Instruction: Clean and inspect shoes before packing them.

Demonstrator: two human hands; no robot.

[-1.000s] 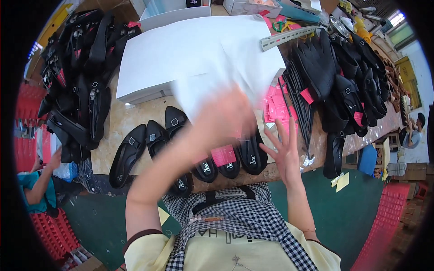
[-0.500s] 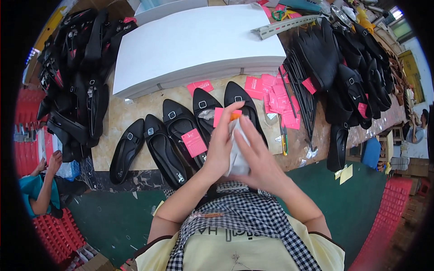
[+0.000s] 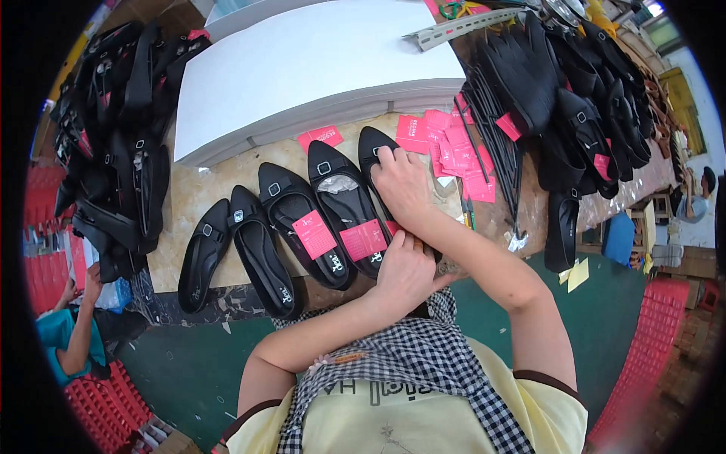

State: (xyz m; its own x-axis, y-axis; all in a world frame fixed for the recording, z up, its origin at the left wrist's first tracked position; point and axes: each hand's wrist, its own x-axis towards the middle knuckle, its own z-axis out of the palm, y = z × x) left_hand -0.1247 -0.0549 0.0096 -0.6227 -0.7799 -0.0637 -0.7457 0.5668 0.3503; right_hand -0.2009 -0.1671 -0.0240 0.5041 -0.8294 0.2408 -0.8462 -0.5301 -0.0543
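Several black pointed flat shoes with square buckles stand in a row along the near side of the table. My right hand (image 3: 402,185) has its fingers curled down into the front opening of the rightmost black shoe (image 3: 372,141); what they hold there is hidden. My left hand (image 3: 408,272) is closed around that shoe's heel end. Just left of it, another shoe (image 3: 321,153) has crumpled tissue paper (image 3: 337,184) in its toe and a pink tag (image 3: 364,240) lying across it. A further shoe bears a pink tag (image 3: 314,234) too.
A thick stack of white sheets (image 3: 310,68) lies behind the row. Loose pink tags (image 3: 456,148) and thin black sticks (image 3: 499,144) lie to the right. Black shoes pile up at left (image 3: 140,76) and right (image 3: 582,121). Another person's arm (image 3: 79,325) shows at far left.
The white crumpled paper between my hands is no longer visible. My hands have parted: the right went up to the rightmost shoe's toe, the left down to its heel end.
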